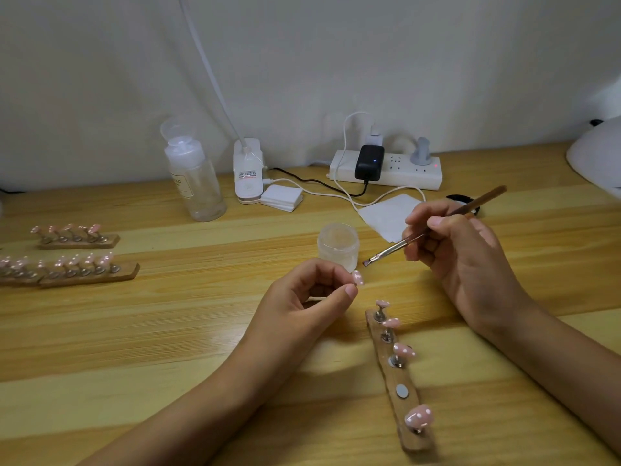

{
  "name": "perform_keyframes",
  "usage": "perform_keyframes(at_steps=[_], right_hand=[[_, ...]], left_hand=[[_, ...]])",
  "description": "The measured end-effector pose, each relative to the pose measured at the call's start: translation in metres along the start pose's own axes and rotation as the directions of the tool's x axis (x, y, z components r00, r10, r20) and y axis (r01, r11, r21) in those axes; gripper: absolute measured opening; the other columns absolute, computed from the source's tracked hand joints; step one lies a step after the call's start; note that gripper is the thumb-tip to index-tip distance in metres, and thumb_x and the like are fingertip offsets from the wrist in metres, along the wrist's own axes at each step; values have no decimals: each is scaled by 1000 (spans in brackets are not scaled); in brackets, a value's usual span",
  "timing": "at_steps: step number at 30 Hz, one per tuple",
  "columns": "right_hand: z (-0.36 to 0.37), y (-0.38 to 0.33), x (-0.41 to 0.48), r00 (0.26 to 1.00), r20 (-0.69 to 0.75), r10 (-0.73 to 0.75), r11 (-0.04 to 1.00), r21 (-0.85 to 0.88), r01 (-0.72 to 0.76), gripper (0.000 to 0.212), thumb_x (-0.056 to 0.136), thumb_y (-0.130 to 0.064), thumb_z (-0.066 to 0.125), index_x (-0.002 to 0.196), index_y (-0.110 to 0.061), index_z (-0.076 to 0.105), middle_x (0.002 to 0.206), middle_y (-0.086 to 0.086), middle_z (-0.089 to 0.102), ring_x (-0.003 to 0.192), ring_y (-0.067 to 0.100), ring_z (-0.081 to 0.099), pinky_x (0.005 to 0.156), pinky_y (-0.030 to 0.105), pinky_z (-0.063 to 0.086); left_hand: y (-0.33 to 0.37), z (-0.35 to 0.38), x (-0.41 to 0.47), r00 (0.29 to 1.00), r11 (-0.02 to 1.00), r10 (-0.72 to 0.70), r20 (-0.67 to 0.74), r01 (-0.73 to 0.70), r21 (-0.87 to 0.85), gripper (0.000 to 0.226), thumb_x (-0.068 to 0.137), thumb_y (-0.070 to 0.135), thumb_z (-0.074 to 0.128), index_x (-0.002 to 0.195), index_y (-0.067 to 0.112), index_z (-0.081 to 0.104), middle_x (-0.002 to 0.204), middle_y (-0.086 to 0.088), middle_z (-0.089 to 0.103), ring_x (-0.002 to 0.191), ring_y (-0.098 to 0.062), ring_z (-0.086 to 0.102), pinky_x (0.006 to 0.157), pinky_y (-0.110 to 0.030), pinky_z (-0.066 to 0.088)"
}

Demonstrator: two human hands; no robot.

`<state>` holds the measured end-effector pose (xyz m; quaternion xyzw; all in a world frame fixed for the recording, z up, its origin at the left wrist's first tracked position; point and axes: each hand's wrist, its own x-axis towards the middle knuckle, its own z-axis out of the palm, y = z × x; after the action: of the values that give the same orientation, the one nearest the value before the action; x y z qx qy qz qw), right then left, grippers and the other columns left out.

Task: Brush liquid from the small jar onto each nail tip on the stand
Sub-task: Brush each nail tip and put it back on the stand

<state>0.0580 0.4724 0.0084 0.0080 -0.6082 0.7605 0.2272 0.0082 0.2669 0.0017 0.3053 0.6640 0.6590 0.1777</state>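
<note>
A small open clear jar (338,245) stands on the wooden table (168,331). My right hand (460,260) grips a thin brush (433,227), its flat tip hanging just right of the jar. My left hand (312,294) pinches one pink white-dotted nail tip (358,277) on its peg, lifted off the stand. The wooden stand (400,381) lies in front of me at centre right, carrying several pink dotted nail tips, with one bare magnet spot (400,391) showing.
Two more stands with pink tips (75,237) (67,269) lie at the left. A clear pump bottle (195,176), a white clip lamp base (248,171), cotton pads (281,197), a power strip (386,169), a white wipe (389,215) and a white lamp dome (596,156) line the back.
</note>
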Motion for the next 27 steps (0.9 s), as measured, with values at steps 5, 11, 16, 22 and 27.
perform_keyframes(at_steps=[5, 11, 16, 22, 27], right_hand=[[0, -3, 2, 997, -9, 78, 995, 62, -78, 24, 90, -22, 53, 73, -20, 69, 65, -3, 64, 59, 9, 60, 58, 21, 51], [5, -3, 0, 993, 41, 112, 993, 21, -113, 25, 91, -28, 54, 70, -21, 67, 61, -1, 64, 55, 10, 62, 54, 21, 51], [5, -1, 0, 994, 14, 110, 992, 56, -110, 16, 89, -23, 55, 75, -18, 62, 62, 1, 65, 55, 13, 63, 53, 23, 51], [8, -1, -1, 993, 62, 102, 995, 14, -103, 20, 88, -23, 54, 71, -24, 65, 63, 3, 67, 55, 14, 65, 54, 23, 52], [8, -1, -2, 995, 72, 73, 997, -9, -73, 19, 90, -24, 54, 74, -24, 64, 63, 3, 67, 57, 15, 66, 55, 23, 53]], left_hand=[[0, -1, 0, 1000, 1000, 16, 16, -16, -16, 6, 82, 22, 66, 84, 28, 67, 87, 15, 71, 78, 1, 62, 72, -13, 48], [-2, 0, 0, 1000, 999, 16, 25, -15, -39, 10, 76, 26, 72, 80, 27, 64, 81, 13, 68, 75, -1, 59, 70, -14, 47], [-3, 0, 1, 1000, 999, 17, 17, -16, -46, 9, 78, 21, 70, 81, 28, 67, 82, 14, 69, 78, 1, 61, 70, -12, 47], [-2, 1, 0, 1000, 1000, 5, 17, -4, -20, 6, 77, 24, 71, 78, 30, 71, 78, 17, 70, 74, 4, 61, 67, -8, 44], [0, 1, -1, 1000, 1000, -5, 6, 5, -2, 3, 75, 27, 72, 77, 30, 72, 75, 17, 70, 72, 4, 60, 65, -7, 43]])
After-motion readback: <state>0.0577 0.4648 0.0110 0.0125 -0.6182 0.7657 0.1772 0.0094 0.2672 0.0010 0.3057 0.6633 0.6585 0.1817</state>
